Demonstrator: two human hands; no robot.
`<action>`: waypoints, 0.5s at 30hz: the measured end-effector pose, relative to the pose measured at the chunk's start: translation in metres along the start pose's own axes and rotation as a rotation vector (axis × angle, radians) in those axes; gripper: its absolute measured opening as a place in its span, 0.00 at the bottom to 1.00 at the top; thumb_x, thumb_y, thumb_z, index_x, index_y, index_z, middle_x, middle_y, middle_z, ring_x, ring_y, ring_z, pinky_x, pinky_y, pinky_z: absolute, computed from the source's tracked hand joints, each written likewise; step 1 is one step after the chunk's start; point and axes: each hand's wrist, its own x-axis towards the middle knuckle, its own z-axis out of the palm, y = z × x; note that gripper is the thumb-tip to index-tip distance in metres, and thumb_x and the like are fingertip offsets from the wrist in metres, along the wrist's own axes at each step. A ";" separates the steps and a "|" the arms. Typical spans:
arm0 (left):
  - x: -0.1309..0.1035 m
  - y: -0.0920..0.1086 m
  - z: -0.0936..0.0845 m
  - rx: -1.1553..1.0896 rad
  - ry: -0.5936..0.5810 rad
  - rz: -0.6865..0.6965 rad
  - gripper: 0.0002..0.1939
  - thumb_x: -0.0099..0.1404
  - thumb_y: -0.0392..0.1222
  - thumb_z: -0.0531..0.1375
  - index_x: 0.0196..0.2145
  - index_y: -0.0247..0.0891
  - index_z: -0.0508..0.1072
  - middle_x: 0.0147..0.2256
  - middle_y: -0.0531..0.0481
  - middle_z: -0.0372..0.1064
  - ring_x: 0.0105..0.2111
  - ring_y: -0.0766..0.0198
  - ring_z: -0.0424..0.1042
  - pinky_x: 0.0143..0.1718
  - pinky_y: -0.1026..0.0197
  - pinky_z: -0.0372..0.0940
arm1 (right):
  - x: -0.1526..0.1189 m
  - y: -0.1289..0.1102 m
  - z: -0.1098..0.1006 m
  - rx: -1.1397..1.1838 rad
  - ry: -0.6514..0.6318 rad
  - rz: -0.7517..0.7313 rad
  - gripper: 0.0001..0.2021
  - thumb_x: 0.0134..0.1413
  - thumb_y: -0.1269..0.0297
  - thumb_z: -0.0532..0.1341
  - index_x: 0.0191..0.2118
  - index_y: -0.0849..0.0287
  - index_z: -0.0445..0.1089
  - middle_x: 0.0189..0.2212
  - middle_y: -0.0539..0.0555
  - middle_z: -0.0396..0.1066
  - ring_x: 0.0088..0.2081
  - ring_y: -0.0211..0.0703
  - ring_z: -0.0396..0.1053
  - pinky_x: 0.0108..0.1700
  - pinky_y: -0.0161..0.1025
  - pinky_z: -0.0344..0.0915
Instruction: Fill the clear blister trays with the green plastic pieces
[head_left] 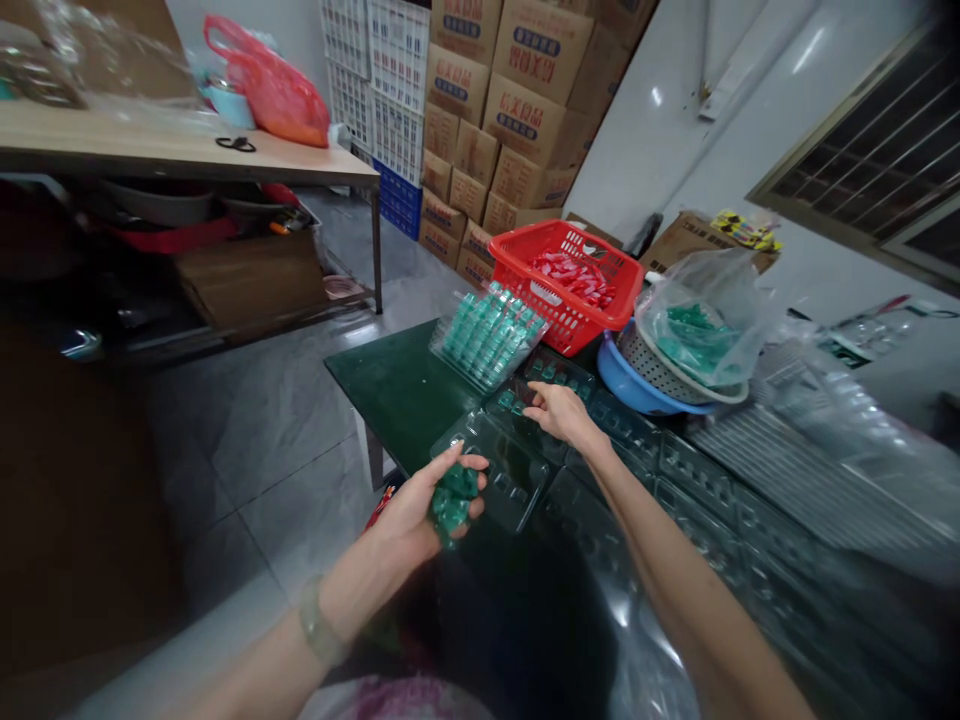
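My left hand (420, 500), a pale bangle on its wrist, is closed around a handful of small green translucent pieces (454, 498). It is held above the near edge of a dark green table. My right hand (561, 412) reaches over a clear plastic tray, thumb and fingers drawn together beside a few green pieces (511, 402) in its hollows. Whatever is between those fingertips is hidden. A clear tray (517, 462) with nothing green in it lies between my hands. Behind them leans a stack of trays (491, 335) filled with green pieces.
A red basket (564, 275) of red-wrapped pieces stands at the back. Right of it, a bag of green pieces (694, 335) sits in a grey colander over a blue basin (637, 385). More clear trays (697, 475) cover the right side. Cartons (525, 120) are stacked behind.
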 end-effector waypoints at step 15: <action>0.000 -0.008 -0.001 0.048 0.020 0.048 0.15 0.55 0.49 0.58 0.35 0.34 0.71 0.28 0.51 0.61 0.20 0.68 0.64 0.13 0.69 0.49 | -0.001 -0.038 0.025 -0.233 0.184 -0.127 0.11 0.53 0.69 0.52 0.27 0.61 0.70 0.32 0.59 0.64 0.39 0.49 0.54 0.38 0.43 0.49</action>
